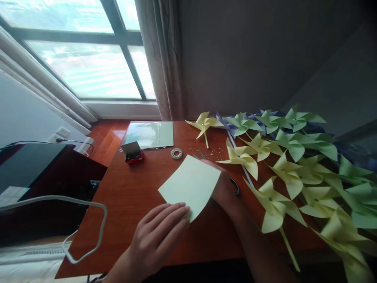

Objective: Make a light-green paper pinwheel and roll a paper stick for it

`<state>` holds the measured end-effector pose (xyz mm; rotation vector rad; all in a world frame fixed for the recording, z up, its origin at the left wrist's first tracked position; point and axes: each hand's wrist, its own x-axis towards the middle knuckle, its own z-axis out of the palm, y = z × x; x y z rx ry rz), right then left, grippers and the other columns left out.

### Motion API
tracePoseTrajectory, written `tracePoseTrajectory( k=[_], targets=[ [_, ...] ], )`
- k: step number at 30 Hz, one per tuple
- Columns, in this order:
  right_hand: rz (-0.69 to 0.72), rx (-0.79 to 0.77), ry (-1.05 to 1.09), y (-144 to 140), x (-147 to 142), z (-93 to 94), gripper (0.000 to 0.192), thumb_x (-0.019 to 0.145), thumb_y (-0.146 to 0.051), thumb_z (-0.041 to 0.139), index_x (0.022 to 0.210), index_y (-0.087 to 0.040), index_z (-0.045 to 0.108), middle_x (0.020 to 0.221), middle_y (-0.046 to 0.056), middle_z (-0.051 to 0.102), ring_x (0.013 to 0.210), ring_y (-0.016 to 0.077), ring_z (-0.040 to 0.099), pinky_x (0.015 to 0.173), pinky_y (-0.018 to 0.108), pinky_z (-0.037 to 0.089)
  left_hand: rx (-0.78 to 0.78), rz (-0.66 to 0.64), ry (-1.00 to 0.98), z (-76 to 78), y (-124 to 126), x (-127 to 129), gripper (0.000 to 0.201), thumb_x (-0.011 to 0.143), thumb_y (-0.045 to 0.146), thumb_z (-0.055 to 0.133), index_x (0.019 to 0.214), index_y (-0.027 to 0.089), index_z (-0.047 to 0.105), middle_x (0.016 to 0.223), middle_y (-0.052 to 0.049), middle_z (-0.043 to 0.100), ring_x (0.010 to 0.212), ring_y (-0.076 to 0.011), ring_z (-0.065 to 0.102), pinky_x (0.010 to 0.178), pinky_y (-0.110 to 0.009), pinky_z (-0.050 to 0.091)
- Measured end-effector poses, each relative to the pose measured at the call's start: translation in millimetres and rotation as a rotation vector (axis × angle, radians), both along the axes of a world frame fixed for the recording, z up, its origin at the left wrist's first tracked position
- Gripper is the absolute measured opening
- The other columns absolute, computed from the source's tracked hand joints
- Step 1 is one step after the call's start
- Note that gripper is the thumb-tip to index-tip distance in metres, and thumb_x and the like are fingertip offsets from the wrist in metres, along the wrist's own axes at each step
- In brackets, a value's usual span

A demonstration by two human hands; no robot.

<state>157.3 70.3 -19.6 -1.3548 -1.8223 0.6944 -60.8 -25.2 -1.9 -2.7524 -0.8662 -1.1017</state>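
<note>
At your far left a white cord (63, 198) loops over the edge of the wooden table (123, 228), and beyond it an open red box (134, 157) sits just beside a flat, shiny pack (150, 135), with a roll of tape (176, 153) near the pack's right end. Your left hand (161, 232) comes in from the near side, fingers straight and close together, tips at the near edge of the pale sheet (190, 188); it looks like a light pinch, though your thumb is out of sight. The sheet lies ahead and to the right of that grip, between your two hands, tilted with one corner pointing left and its near right edge bowed; it looks squarish, so no long axis stands out. Your right hand (223, 186) is just as near, at the sheet's right corner, but the paper covers most of its fingers, so you cannot tell how far they are closed or what they hold. Scissors (237, 187) show around that hand, a handle loop to its right and a blade tip past the sheet; whether they rest on the wood or in your fingers is hidden. Further right spread yellow pinwheels (271, 199) and green pinwheels (290, 143), overlapping, with the outermost blurred and cut off by the frame
</note>
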Motion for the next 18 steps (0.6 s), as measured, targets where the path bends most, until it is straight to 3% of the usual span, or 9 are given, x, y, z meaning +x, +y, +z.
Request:
tracePoseTrajectory(
  k=[6, 13, 18],
  targets=[
    [-0.118, 0.028, 0.115, -0.9, 8.1, 0.8, 0.026, 0.095, -0.019, 0.051, 0.116, -0.018, 0.067, 0.097, 0.007, 0.077, 0.086, 0.0212, 0.073, 0.077, 0.033, 0.06, -0.112, 0.094, 0.035, -9.9, -22.1, -5.0, 0.021, 0.089, 0.001, 0.063, 0.105, 0.013, 0.07, 0.109, -0.011, 0.08, 0.107, -0.0221, 0.075, 0.098, -0.033, 0.056],
    [-0.199, 0.122, -0.405, -39.5, 37.4, -8.4, 0.028, 0.092, -0.019, 0.056, 0.118, -0.017, 0.066, 0.116, 0.015, 0.071, 0.108, 0.0326, 0.065, 0.097, 0.05, 0.054, -0.226, 0.093, 0.022, -10.2, -35.6, -0.3, 0.021, 0.091, 0.001, 0.057, 0.104, 0.014, 0.067, 0.1, -0.008, 0.08, 0.093, -0.0188, 0.075, 0.089, -0.031, 0.054],
    [-0.169, 0.053, -0.551, -56.2, 43.9, -7.8, 0.044, 0.086, -0.021, 0.066, 0.129, -0.017, 0.061, 0.125, 0.016, 0.063, 0.114, 0.0345, 0.061, 0.1, 0.051, 0.053, -0.348, 0.04, 0.102, -3.7, -38.0, 7.1, 0.015, 0.094, 0.006, 0.055, 0.101, 0.017, 0.063, 0.093, -0.005, 0.077, 0.08, -0.0191, 0.072, 0.075, -0.032, 0.055]
  ],
)
